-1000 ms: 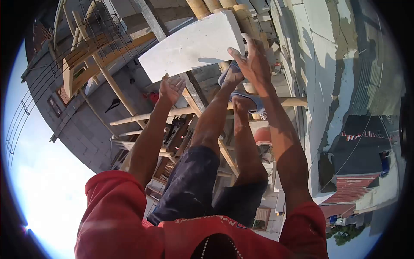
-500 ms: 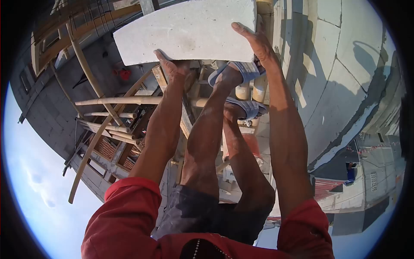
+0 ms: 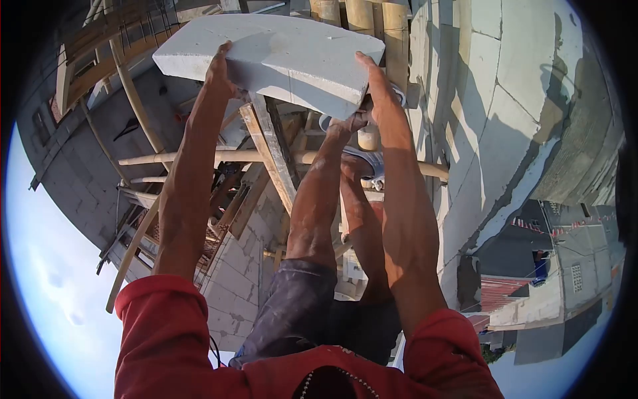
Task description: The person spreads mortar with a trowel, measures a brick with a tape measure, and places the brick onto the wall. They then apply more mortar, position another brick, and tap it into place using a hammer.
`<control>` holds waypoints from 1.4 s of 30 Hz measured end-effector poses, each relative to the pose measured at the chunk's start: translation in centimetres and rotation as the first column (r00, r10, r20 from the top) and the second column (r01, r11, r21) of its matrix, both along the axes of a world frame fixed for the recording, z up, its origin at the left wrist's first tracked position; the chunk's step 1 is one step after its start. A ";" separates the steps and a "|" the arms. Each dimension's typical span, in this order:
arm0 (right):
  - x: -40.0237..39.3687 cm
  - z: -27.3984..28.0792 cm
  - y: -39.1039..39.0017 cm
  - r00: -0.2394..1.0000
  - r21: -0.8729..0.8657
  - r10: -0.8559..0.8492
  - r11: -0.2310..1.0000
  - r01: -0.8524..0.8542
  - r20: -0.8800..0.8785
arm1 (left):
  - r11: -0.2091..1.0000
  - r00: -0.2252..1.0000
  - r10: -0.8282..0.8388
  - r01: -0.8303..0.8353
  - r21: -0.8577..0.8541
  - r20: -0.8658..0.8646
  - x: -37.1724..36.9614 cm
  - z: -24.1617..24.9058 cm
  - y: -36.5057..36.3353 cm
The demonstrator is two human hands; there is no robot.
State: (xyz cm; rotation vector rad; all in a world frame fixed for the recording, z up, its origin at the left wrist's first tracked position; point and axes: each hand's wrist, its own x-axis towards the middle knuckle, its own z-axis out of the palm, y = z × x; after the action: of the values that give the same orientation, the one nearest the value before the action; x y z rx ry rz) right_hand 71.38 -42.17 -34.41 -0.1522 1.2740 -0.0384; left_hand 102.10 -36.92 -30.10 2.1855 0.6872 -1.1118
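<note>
A large pale grey lightweight concrete block point(image 3: 286, 50) is held out in front of me, its broad face tilted upward and its near long side showing. My left hand point(image 3: 222, 73) grips the near side left of the middle, thumb on the upper edge and fingers underneath. At the block's right end, my right hand point(image 3: 375, 90) clasps the corner, thumb on top; its other fingers are mostly hidden. Below the block, my sandalled feet point(image 3: 365, 163) are partly covered by it and by my right arm.
Bamboo poles point(image 3: 246, 156) and a wooden plank point(image 3: 269, 156) form scaffolding under and left of me. A pale block wall point(image 3: 492, 113) rises close on the right. Thick bamboo lengths point(image 3: 362, 18) lie beyond the block. Lower ground and buildings show far below.
The block has tipped, so its near side now shows, and it has shifted slightly left. Both hands moved left with it, still gripping. More bamboo appears beyond it.
</note>
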 end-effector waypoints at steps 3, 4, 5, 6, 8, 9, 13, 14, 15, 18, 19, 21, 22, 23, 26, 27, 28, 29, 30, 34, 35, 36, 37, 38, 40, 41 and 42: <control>-0.2 0.7 -3.3 0.995 0.095 0.081 0.993 -0.075 -0.055 | 0.983 0.994 -0.100 0.093 0.160 0.040 1.4 -1.2 -4.0; -0.5 -1.4 -3.8 0.993 0.032 0.116 0.993 -0.115 -0.011 | 0.969 0.988 -0.152 0.142 0.201 0.036 1.7 -1.6 -4.8; -1.1 -5.5 -4.2 0.988 -0.028 0.153 0.988 -0.152 0.030 | 0.961 0.985 -0.171 0.159 0.226 0.035 1.2 -1.4 -5.5; -0.7 -2.8 -5.5 0.987 0.027 0.160 0.987 -0.160 0.000 | 0.953 0.981 -0.191 0.176 0.246 0.038 0.7 -1.0 -6.6; -0.4 -0.4 -7.1 0.975 0.028 0.216 0.976 -0.215 -0.042 | 0.935 0.965 -0.257 0.235 0.264 0.048 0.6 -0.8 -8.1; -0.6 -1.4 -7.0 0.962 -0.021 0.266 0.963 -0.267 -0.055 | 0.922 0.952 -0.302 0.278 0.269 0.052 0.5 -0.6 -8.4; 1.2 0.8 -7.1 0.516 -0.456 0.552 0.255 -0.852 -0.655 | 0.914 0.938 -0.345 0.327 0.242 0.038 2.2 -4.4 -6.2; 2.0 2.3 -6.8 0.448 -0.475 0.402 0.034 -0.879 -0.799 | 0.934 0.951 -0.307 0.295 0.204 0.032 2.5 -4.5 -6.1; 3.7 4.7 -6.0 0.580 -0.597 0.182 -0.055 -0.800 -0.794 | 0.951 0.963 -0.269 0.261 0.166 0.023 2.8 -4.5 -6.0; 8.6 6.3 -3.2 0.421 -0.538 0.343 -0.421 -0.730 -0.840 | 0.964 0.964 -0.266 0.266 0.019 0.003 1.9 -0.8 -3.8; 9.9 4.5 -2.4 0.307 -0.422 0.291 -0.563 -0.711 -0.906 | 0.946 0.947 -0.323 0.323 0.015 -0.003 2.8 0.8 -2.2; 11.3 4.7 -2.5 0.186 -0.349 0.326 -0.563 -0.749 -0.927 | 0.226 0.270 -0.962 0.734 0.641 0.030 4.3 4.2 -0.1; 11.4 5.1 -2.7 0.191 -0.383 0.386 -0.517 -0.766 -0.903 | -0.075 -0.193 -0.979 0.658 0.749 0.072 5.7 5.1 1.7; 11.2 5.0 -2.7 0.233 -0.409 0.374 -0.512 -0.755 -0.898 | -0.357 -0.522 -0.849 0.454 0.817 -0.081 7.8 5.6 2.8; 11.9 1.5 -0.7 0.312 -0.356 0.175 -0.547 -0.758 -0.934 | -0.619 -0.749 -0.581 0.153 0.770 -0.318 12.1 4.8 1.6; 11.5 2.6 -1.2 0.250 -0.339 0.233 -0.549 -0.764 -0.940 | -0.668 -0.748 -0.569 0.176 0.723 -0.343 11.7 4.8 0.2; 11.1 4.3 -1.4 0.186 -0.326 0.295 -0.551 -0.768 -0.937 | -0.717 -0.746 -0.553 0.200 0.667 -0.370 11.2 4.7 -0.7; 11.2 4.5 -1.3 0.164 -0.286 0.263 -0.541 -0.791 -0.951 | -0.658 -0.801 -0.557 0.267 0.704 -0.218 11.8 3.8 -0.5; 11.5 4.3 -1.7 0.200 -0.323 0.279 -0.520 -0.791 -0.939 | -0.621 -0.774 -0.609 0.329 0.712 -0.173 12.3 2.8 -0.3; 11.6 2.9 -1.3 0.316 -0.409 0.268 -0.462 -0.787 -0.910 | -0.494 -0.759 -0.645 0.504 0.709 0.090 14.8 -1.2 0.6; 11.4 3.0 -1.2 0.312 -0.391 0.241 -0.470 -0.791 -0.919 | -0.498 -0.787 -0.602 0.504 0.705 0.137 15.2 -1.3 0.1; 11.5 3.3 -0.9 0.312 -0.382 0.223 -0.474 -0.793 -0.924 | -0.508 -0.810 -0.559 0.502 0.700 0.175 15.8 -1.2 0.1; 11.2 3.8 -1.2 0.289 -0.389 0.272 -0.474 -0.790 -0.918 | -0.502 -0.785 -0.556 0.579 0.642 0.272 15.8 -1.0 -0.1; 10.9 3.6 -0.8 0.312 -0.409 0.273 -0.468 -0.783 -0.910 | -0.510 -0.775 -0.573 0.592 0.624 0.267 15.5 -1.1 0.3; 10.8 3.6 -0.8 0.373 -0.450 0.254 -0.452 -0.770 -0.892 | -0.521 -0.765 -0.592 0.604 0.603 0.256 15.4 -0.6 -0.3; 10.9 3.6 -0.9 0.393 -0.494 0.307 -0.427 -0.757 -0.867 | -0.515 -0.819 -0.490 0.548 0.659 0.298 16.0 -1.1 -0.1; 10.6 3.4 -1.3 0.415 -0.503 0.288 -0.424 -0.753 -0.863 | -0.513 -0.825 -0.487 0.535 0.671 0.286 16.6 -1.6 0.0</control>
State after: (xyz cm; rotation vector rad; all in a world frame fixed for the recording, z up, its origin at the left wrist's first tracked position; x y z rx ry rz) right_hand 81.96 -43.43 -31.05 -2.3782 1.0599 0.0413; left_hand 118.66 -36.92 -31.74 2.1646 -2.6666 -0.2088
